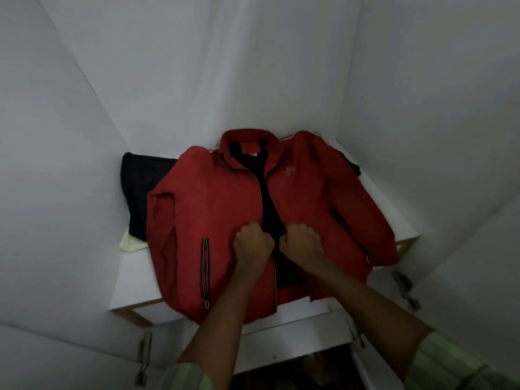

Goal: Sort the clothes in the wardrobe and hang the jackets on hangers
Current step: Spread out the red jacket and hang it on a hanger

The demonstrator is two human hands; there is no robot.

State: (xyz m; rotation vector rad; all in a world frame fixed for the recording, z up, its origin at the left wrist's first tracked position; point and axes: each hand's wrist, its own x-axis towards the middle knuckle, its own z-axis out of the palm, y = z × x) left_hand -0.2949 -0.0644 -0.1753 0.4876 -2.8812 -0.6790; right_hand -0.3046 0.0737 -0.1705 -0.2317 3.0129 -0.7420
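Note:
A red zip jacket [213,209] with a black lining lies spread front-up on the white wardrobe shelf [132,280], collar at the back, its hem hanging over the front edge. The zip is open. My left hand [251,243] grips the left front edge beside the zip with curled fingers. On the other side, close by, my right hand [302,239] grips the right front edge the same way. No hanger is in view.
A dark folded garment [138,187] lies at the shelf's back left, partly under the jacket, with a pale yellow cloth [130,244] beneath it. White wardrobe walls enclose the shelf on three sides. Door hinges [144,358] sit below the front edge.

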